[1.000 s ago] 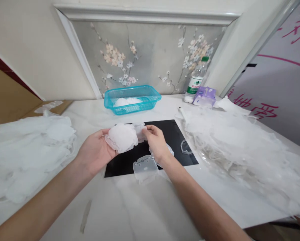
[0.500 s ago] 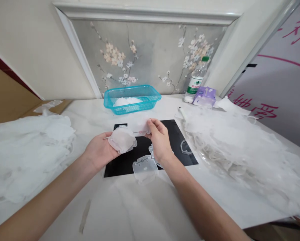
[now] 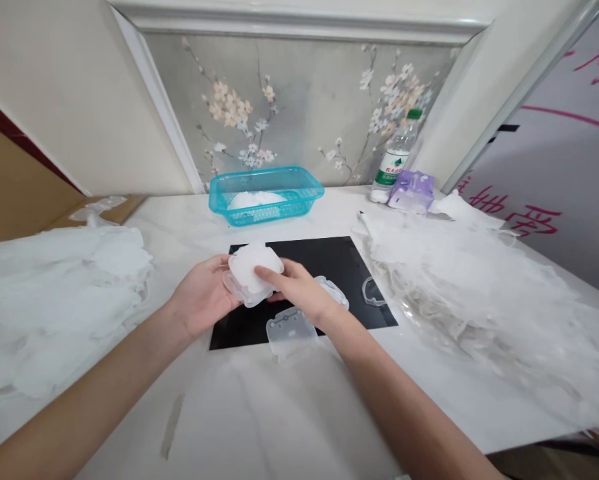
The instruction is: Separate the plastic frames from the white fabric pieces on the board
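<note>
My left hand point(image 3: 202, 298) cups a clear plastic case point(image 3: 244, 292) from below, its fingers curled round the case's edge. A white cotton pad point(image 3: 252, 265) lies on top of the case. My right hand point(image 3: 294, 288) reaches in from the right, and its fingers press on the pad and the case. Both hands hover over the front left part of a black mat point(image 3: 324, 267). Another clear plastic case point(image 3: 290, 329) lies on the mat's front edge, just below my right wrist.
A blue basket point(image 3: 266, 194) with white pads stands at the back. Heaps of white sheets lie at the left point(image 3: 54, 300) and right point(image 3: 469, 287). A water bottle point(image 3: 394, 163) and a purple tissue pack point(image 3: 412, 191) stand at the back right. A clear lid point(image 3: 372, 291) lies on the mat.
My right hand has come down from holding a piece up above the case and now presses the white pad onto the case in my left hand.
</note>
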The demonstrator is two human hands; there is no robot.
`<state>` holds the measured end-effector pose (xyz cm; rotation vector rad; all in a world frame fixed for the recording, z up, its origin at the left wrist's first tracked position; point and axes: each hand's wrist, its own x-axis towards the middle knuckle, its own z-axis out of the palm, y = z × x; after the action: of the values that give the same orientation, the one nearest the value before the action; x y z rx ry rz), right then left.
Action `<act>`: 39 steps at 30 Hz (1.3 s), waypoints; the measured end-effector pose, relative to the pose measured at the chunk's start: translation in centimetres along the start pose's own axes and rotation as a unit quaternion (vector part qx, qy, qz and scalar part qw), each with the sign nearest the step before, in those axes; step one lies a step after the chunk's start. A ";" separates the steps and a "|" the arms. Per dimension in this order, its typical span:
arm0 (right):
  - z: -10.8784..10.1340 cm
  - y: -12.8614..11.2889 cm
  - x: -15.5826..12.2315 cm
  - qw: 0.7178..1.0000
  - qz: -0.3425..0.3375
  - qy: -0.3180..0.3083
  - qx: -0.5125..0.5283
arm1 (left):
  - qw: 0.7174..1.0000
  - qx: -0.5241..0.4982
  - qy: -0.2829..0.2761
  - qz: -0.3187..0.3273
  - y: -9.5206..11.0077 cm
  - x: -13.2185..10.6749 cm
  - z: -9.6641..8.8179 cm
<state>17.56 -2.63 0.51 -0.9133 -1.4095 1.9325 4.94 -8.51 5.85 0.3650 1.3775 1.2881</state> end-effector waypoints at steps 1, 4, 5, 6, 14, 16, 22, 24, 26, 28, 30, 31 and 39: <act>0.0 0.1 0.0 0.999 0.027 -0.029 0.030 | 0.999 0.039 -0.017 0.017 0.0 0.1 -0.2; -0.3 0.2 0.3 0.995 0.019 0.039 0.094 | 0.953 0.282 -0.046 0.101 0.0 1.3 -1.4; -0.5 0.3 0.5 0.990 0.004 0.089 0.105 | 0.909 0.392 -0.031 0.142 0.0 2.0 -2.0; -0.9 0.3 0.7 0.984 -0.009 0.136 0.115 | 0.852 0.492 0.000 0.179 -0.1 2.8 -2.7; -2.5 0.4 1.6 0.954 -0.018 0.258 0.153 | 0.723 0.651 0.062 0.223 -0.6 6.2 -6.2; -2.3 0.6 1.5 0.956 -0.015 0.253 0.145 | 0.717 0.658 0.066 0.223 -0.4 6.2 -6.3; -2.0 0.5 1.4 0.963 -0.005 0.237 0.131 | 0.699 0.660 0.140 0.238 1.0 4.8 -5.5; -2.0 0.4 1.4 0.966 0.000 0.226 0.126 | 0.698 0.643 0.178 0.261 1.2 3.8 -4.8; -1.8 0.4 1.3 0.971 0.006 0.206 0.123 | 0.709 0.589 0.206 0.328 1.0 2.9 -4.1; -1.5 0.3 1.1 0.976 0.017 0.177 0.127 | 0.701 0.522 0.218 0.434 0.4 2.2 -3.4; -1.2 0.0 0.9 0.982 0.025 0.126 0.137 | 0.649 0.510 0.190 0.531 -0.5 1.8 -2.9; -1.0 -0.1 0.7 0.984 0.026 0.095 0.146 | 0.616 0.534 0.147 0.560 -0.9 1.8 -2.7; -1.1 -0.1 0.8 0.982 -0.014 -0.010 0.187 | 0.560 0.637 -0.113 0.518 -1.1 1.7 -2.6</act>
<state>17.93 -1.35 0.25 -0.6926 -1.0121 2.0930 2.75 -8.69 3.45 2.5658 1.6717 0.6673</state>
